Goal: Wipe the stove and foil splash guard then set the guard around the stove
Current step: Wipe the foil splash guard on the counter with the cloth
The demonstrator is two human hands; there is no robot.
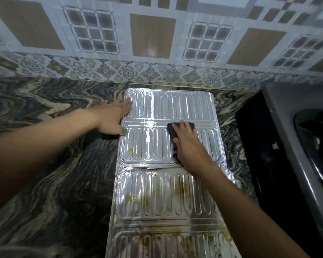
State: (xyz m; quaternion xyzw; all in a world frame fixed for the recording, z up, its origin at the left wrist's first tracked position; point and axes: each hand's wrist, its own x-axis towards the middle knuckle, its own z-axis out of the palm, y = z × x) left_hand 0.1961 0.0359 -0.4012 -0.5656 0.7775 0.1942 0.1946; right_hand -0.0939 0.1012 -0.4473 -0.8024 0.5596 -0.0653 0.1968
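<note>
Setting: swirled dark marble countertop (54, 164) under a patterned tile wall (153, 34), and we're looking straight down at the action.
Guard position: ribbed silver foil splash guard (166, 192) lies unfolded and flat on the counter, running from the wall edge toward the viewer, well off its place around the stove.
Stove: grey gas stove with a dark burner ring (309, 142) sits at the right edge, apart from the guard, a black strip of counter between them.
Left hand: left hand (114, 118) is spread wide, palm down, pinning the guard's far left edge, fingers on the foil and heel on the marble.
Right hand: right hand (186, 140) presses flat on a black wiping cloth (175, 131), fingers laid over it, on the second panel from the wall.
Dirt: yellow-green stains (136, 200) show on the near panels, with one small spot on the panel being wiped; the far panel looks clean.
Progress: judging by that, wiping is partway, and the near panels are yet to come.
Handling: thin foil like this looks light, springy and easy to crease, likely to skid under a wipe, hence the pinning hand.
Where to hold: best guess, take it by the plain side borders with both hands near a fold line, letting it hinge there without buckling the ribs.
Risk: edges may be sharp, and hard pressure could dent it.
</note>
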